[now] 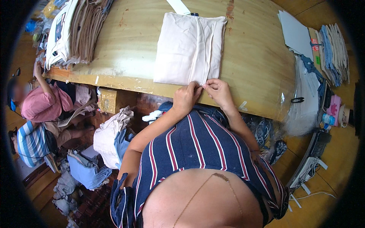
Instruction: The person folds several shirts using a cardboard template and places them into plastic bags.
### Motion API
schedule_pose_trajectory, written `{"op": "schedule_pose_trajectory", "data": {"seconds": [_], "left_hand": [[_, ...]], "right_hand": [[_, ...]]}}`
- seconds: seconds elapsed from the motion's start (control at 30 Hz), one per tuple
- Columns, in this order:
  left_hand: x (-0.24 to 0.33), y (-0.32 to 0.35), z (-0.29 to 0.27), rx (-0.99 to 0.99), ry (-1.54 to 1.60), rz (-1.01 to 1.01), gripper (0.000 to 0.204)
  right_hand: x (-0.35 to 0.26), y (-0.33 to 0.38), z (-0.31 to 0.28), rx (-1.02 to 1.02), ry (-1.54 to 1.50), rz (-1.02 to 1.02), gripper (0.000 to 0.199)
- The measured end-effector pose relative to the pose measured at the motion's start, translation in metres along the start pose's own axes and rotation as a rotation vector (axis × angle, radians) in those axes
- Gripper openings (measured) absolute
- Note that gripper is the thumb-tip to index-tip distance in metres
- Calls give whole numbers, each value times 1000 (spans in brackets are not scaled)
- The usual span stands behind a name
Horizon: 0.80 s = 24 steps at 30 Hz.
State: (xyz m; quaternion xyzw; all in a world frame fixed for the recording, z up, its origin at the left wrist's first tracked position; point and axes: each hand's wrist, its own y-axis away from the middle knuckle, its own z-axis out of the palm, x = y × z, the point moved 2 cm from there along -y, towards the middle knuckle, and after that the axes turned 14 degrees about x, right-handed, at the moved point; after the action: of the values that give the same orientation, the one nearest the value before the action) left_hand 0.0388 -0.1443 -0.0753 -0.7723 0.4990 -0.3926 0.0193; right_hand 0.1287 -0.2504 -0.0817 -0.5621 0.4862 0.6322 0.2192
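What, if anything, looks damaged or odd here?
The wooden table looks worn: a brownish patch mars its surface beyond the far right corner of the folded cloth, and pale scraps show along its near edge.

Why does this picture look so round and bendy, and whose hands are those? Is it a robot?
No robot here! A person wears a camera on their head, pointing down, so you see about what they see. Its very wide lens makes straight edges curve. That's why their own striped top shows at the bottom.

The left hand and right hand are bare. Their fingertips pinch the near edge of a folded pale cloth, which lies flat on a wooden table. Over on the left stands a tall stack of folded cloths; near the right end are flat white sheets.
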Motion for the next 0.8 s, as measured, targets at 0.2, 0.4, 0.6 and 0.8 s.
{"op": "schedule_pose_trajectory", "data": {"seconds": [0.2, 0.4, 0.6, 0.8], "left_hand": [[0, -2, -2, -52, 45, -81, 14], [-9, -8, -38, -103, 62, -164, 13], [-22, -12, -58, -198, -109, -45, 14], [-3, -61, -51, -7, -94, 213, 29]], "right_hand": [[7, 2, 6, 119, 304, -224, 16], [-7, 0, -3, 98, 246, -210, 14], [-18, 9, -10, 86, 458, -258, 10], [-80, -3, -11, 448, 494, -770, 24]]}}
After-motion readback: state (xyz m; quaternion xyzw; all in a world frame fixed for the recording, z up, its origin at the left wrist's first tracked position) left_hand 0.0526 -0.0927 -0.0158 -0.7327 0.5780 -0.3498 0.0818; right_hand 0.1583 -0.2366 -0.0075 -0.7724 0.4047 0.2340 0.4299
